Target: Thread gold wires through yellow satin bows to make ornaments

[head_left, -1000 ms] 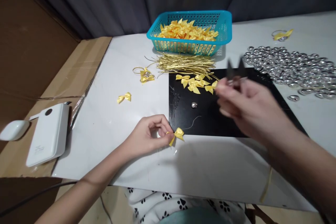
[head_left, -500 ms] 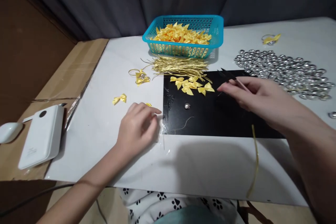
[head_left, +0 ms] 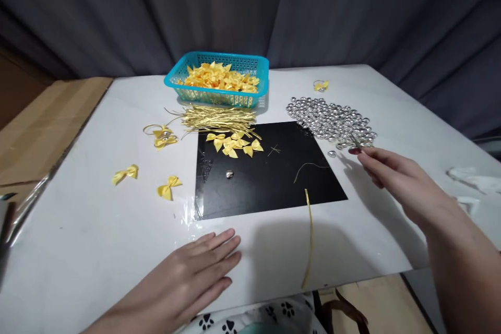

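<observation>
Silver heap of small metal charms [head_left: 332,122] lies far-right, just beyond the right hand [head_left: 395,180], fingers pinched on thin black snips [head_left: 355,142] pointing into it; left hand [head_left: 191,276] flat, empty, well apart near-left.

no readable text, labels, brands, numbers or signs anywhere

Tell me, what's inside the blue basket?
The basket holds a heap of yellow bows, piled about to its rim. Whatever lies under the top bows, and the basket's floor, is covered.
</observation>
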### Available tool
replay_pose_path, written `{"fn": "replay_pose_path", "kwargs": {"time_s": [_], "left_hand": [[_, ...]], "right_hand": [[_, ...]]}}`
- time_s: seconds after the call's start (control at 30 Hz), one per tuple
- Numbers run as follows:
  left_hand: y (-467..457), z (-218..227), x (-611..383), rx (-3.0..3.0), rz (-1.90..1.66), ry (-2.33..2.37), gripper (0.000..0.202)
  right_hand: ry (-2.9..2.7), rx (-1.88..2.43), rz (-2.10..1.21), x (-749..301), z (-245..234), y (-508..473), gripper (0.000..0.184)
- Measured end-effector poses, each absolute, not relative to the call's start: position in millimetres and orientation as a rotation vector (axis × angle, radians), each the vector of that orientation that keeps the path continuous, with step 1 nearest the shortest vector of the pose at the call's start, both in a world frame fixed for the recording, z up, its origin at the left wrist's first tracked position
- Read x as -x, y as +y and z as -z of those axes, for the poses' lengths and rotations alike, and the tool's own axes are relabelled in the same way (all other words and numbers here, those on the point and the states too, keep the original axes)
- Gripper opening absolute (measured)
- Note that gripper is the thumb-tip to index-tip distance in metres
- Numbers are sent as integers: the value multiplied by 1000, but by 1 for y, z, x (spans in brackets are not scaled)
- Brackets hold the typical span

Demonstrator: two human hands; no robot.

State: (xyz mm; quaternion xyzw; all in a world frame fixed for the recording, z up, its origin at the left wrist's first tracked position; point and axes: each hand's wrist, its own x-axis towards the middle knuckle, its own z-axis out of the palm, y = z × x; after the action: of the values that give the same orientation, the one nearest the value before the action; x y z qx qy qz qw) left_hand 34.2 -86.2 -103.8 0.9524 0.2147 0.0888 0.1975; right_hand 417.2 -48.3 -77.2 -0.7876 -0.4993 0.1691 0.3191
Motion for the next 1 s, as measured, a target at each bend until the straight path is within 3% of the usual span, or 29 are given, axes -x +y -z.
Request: {"fn": "replay_pose_path", "kwargs": {"time_s": [0.23, 0.5, 0.7, 0.8, 1.0], "left_hand": [[-76, 104, -36, -2492, -491, 574, 44], [-29, 78, -139, -2412, -643, 916, 21], [1, 79, -230, -2641, -346, 1020, 25], [9, 91, -238, -2694, -296, 1024, 17], [13, 99, -224, -2801, -273, 1011, 23]], "right_hand": [[-1245, 2226, -229, -448, 94, -74, 39], [-1406, 2121, 17, -460, 124, -90, 50], [-1450, 2062, 42, -455, 133, -108, 52], [-1554, 2017, -13, -449, 132, -111, 48], [-1631, 2016, 9, -444, 138, -108, 47]]}}
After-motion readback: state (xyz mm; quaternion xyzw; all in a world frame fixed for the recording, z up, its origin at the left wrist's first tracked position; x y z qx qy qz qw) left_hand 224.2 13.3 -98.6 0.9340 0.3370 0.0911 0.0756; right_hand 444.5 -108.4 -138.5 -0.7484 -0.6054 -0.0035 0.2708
